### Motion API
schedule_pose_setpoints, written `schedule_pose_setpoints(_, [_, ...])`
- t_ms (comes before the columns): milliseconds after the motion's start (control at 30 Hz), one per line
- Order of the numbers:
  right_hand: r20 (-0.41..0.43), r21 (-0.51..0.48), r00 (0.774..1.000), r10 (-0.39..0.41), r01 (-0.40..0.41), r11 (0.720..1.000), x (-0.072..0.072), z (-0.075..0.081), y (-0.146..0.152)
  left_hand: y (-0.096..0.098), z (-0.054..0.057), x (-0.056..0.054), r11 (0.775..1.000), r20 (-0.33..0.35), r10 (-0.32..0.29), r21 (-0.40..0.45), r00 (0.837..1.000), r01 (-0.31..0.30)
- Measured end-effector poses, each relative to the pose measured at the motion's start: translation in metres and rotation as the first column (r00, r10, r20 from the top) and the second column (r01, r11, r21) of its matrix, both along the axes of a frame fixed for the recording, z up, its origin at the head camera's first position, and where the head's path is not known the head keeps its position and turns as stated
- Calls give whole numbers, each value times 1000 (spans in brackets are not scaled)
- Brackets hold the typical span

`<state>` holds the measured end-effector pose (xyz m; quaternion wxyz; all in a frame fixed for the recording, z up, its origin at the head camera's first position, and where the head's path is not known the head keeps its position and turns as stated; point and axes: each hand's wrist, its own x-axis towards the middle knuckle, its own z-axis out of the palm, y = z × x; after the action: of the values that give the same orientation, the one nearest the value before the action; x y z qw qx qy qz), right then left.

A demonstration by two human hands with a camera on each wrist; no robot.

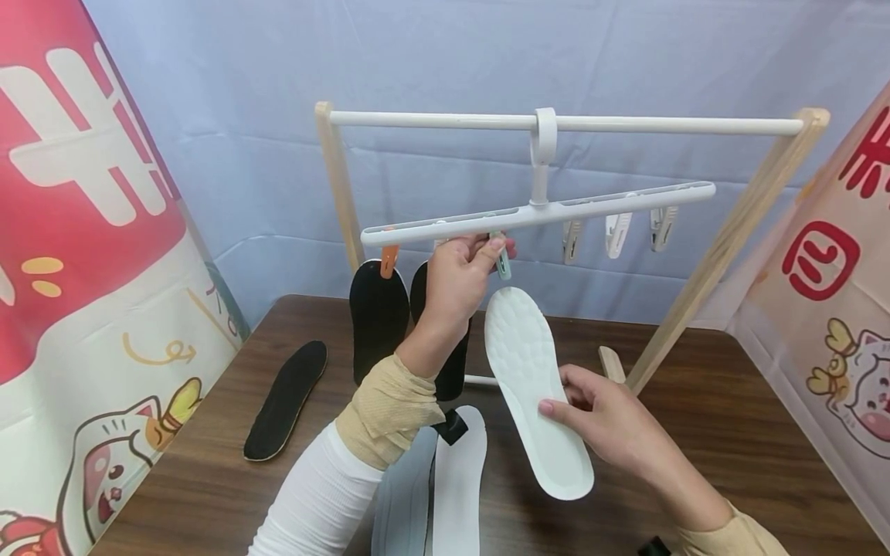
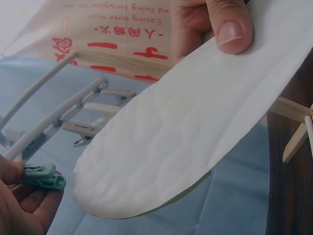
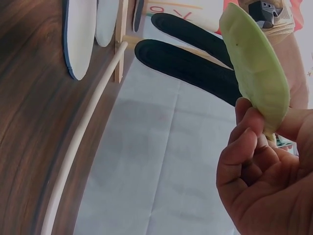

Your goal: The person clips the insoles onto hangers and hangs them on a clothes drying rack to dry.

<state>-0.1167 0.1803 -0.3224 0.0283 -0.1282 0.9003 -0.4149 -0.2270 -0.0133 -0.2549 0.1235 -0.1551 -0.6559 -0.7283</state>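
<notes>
My left hand (image 1: 459,279) pinches a mint green clothespin (image 1: 502,259) that hangs from a white hanger bar (image 1: 605,205). In the left wrist view the same clothespin (image 2: 43,175) sits between thumb and fingers. Low along its right edge, my right hand (image 1: 612,421) grips a white insole (image 1: 531,386), thumb on the top face. The insole's bumpy end points up, just below the clothespin and apart from it. Its pale green underside (image 3: 261,73) faces the right wrist camera. Two black insoles, one (image 1: 378,320) under an orange clothespin (image 1: 389,261), hang left of my left hand.
The hanger hooks over a white rail (image 1: 431,120) on a wooden frame (image 1: 730,255). Several other clothespins (image 1: 617,234) hang at the right. A black insole (image 1: 287,401), a grey one (image 1: 406,494) and a white one (image 1: 460,486) lie on the brown table (image 1: 751,432).
</notes>
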Motion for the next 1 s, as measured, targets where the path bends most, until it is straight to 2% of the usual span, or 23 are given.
schedule_pose_setpoints(1000, [-28,-47,1000,-8,7,999,-5,8,-6,-1,0,1,1000,11,0,-18,1000,0])
